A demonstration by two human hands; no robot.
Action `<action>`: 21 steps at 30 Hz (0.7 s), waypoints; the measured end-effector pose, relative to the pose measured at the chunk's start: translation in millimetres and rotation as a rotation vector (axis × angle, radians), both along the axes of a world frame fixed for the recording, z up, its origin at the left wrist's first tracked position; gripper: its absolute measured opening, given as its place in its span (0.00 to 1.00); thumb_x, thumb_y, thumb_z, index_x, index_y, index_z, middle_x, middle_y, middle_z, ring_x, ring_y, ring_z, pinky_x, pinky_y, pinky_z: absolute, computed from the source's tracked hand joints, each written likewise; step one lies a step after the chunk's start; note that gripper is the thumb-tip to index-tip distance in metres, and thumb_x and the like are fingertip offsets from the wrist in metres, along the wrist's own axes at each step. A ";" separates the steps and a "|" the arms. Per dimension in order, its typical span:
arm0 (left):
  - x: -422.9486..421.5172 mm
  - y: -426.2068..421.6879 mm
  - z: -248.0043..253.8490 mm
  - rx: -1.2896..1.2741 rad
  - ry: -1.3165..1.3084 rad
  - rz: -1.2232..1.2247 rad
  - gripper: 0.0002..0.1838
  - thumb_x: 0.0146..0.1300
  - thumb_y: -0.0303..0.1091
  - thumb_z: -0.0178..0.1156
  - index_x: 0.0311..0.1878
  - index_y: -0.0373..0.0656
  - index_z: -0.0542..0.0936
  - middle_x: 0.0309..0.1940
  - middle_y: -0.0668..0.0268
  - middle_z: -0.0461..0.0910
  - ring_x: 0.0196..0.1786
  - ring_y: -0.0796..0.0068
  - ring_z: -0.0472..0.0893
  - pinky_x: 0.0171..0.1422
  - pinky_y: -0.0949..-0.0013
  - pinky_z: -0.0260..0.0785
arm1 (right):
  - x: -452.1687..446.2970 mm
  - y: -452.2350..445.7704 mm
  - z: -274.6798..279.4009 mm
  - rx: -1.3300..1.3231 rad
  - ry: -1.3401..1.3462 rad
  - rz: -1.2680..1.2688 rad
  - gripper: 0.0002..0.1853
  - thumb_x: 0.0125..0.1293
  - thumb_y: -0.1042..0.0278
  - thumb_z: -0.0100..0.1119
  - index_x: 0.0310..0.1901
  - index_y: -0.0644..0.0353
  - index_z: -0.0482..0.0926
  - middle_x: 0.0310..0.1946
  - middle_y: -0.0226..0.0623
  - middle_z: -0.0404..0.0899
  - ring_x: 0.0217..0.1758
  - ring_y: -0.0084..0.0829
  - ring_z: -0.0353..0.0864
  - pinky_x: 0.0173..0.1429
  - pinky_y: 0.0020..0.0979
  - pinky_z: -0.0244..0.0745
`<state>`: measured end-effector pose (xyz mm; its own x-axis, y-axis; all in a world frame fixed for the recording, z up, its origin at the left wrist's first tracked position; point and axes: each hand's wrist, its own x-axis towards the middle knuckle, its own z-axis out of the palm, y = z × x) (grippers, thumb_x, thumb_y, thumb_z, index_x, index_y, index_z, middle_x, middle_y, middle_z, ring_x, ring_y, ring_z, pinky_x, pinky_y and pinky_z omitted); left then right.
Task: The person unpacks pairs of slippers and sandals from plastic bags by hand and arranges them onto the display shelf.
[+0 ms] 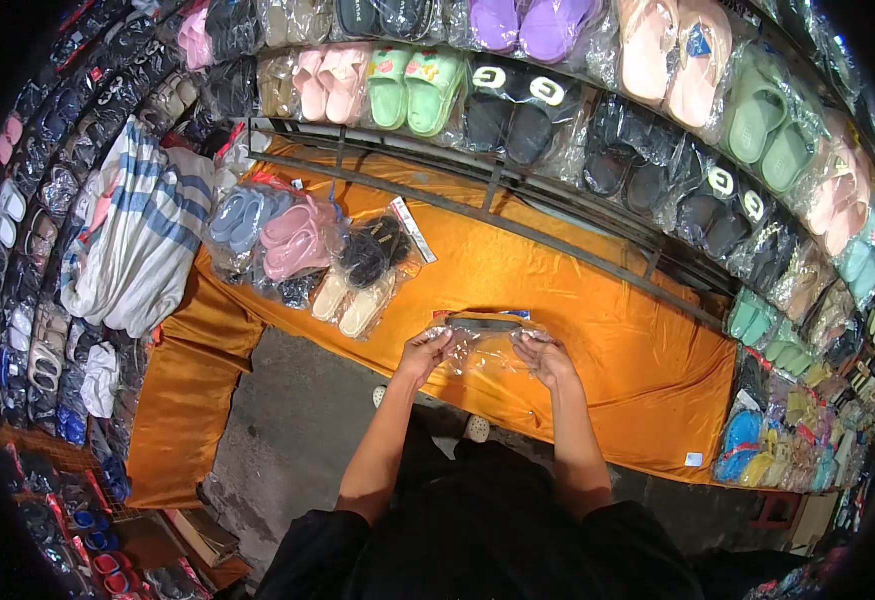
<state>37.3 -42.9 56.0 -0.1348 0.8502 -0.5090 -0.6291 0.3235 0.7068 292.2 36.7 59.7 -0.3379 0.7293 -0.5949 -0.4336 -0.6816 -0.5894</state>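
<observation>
Over the orange cloth (617, 400), my left hand (425, 354) pinches one side of a clear plastic bag (481, 352). The other side is gripped by the closed fingers of my right hand (545, 359). A dark, flat item (483, 324) shows along the bag's far edge; its kind is not clear. Left of my hands on the cloth lie bagged slippers: a cream pair (353, 304), a dark fluffy pair (373, 252), a pink pair (297, 240) and a blue pair (247, 217). A white printed card (413, 230) lies beside the dark pair.
A metal rail (492, 188) runs along the cloth's far side. Beyond it hang rows of bagged slippers, including a purple pair (532, 25) and a green pair (412, 90). A striped white cloth (142, 230) hangs at left. Grey floor (292, 420) shows beside me.
</observation>
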 end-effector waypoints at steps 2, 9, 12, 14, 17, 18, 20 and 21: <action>-8.5 -0.3 3.0 0.041 0.003 -0.108 0.08 0.61 0.32 0.67 0.42 0.47 0.81 0.35 0.73 0.80 0.32 0.82 0.77 0.33 0.78 0.68 | 3.7 2.9 1.5 0.031 -0.029 0.021 0.14 0.62 0.81 0.61 0.50 0.67 0.74 0.48 0.47 0.80 0.52 0.38 0.81 0.59 0.36 0.79; -24.3 3.2 -26.9 0.090 0.333 -0.197 0.09 0.58 0.26 0.68 0.42 0.40 0.83 0.36 0.71 0.84 0.35 0.84 0.77 0.37 0.77 0.70 | 14.4 13.7 -28.0 0.250 -0.220 0.149 0.12 0.55 0.86 0.64 0.42 0.68 0.79 0.40 0.42 0.83 0.40 0.30 0.83 0.49 0.30 0.82; -21.4 4.9 -46.0 0.225 0.452 -0.140 0.09 0.55 0.22 0.69 0.40 0.37 0.84 0.36 0.69 0.84 0.38 0.83 0.79 0.41 0.75 0.72 | 12.2 13.5 -35.0 0.362 -0.361 0.150 0.14 0.53 0.87 0.66 0.42 0.68 0.78 0.36 0.38 0.82 0.35 0.27 0.82 0.42 0.26 0.80; -19.3 4.5 -51.9 0.250 0.503 -0.097 0.08 0.54 0.20 0.69 0.39 0.35 0.84 0.35 0.69 0.85 0.38 0.82 0.80 0.43 0.73 0.72 | 5.9 10.2 -32.6 0.416 -0.447 0.131 0.17 0.51 0.88 0.66 0.44 0.68 0.77 0.33 0.36 0.81 0.33 0.25 0.80 0.39 0.24 0.78; -16.9 -0.1 -60.2 0.199 0.690 -0.041 0.05 0.52 0.19 0.70 0.31 0.35 0.82 0.30 0.68 0.84 0.35 0.81 0.80 0.41 0.74 0.72 | 0.1 -0.2 -23.3 0.599 -0.641 -0.048 0.25 0.51 0.88 0.66 0.52 0.70 0.73 0.26 0.33 0.77 0.32 0.25 0.81 0.40 0.28 0.79; -17.0 -2.7 -64.0 0.172 0.790 0.068 0.07 0.50 0.17 0.70 0.32 0.34 0.81 0.28 0.67 0.83 0.33 0.80 0.80 0.40 0.74 0.72 | -0.7 -3.6 -24.4 0.727 -0.671 -0.077 0.27 0.51 0.88 0.66 0.55 0.68 0.70 0.25 0.34 0.75 0.32 0.25 0.80 0.39 0.29 0.78; -17.9 -3.1 -71.1 0.149 0.888 0.177 0.10 0.47 0.16 0.70 0.32 0.34 0.80 0.26 0.65 0.83 0.31 0.79 0.80 0.38 0.74 0.72 | 1.2 -7.0 -25.0 0.859 -0.702 -0.109 0.30 0.50 0.88 0.66 0.57 0.66 0.68 0.24 0.34 0.73 0.31 0.26 0.80 0.38 0.30 0.77; -15.6 -6.4 -56.8 0.133 0.909 0.159 0.12 0.47 0.15 0.69 0.35 0.34 0.78 0.26 0.65 0.82 0.31 0.78 0.80 0.37 0.74 0.72 | 0.6 -13.5 -12.2 0.827 -0.802 -0.044 0.26 0.51 0.87 0.65 0.53 0.65 0.71 0.24 0.36 0.73 0.31 0.27 0.79 0.38 0.30 0.76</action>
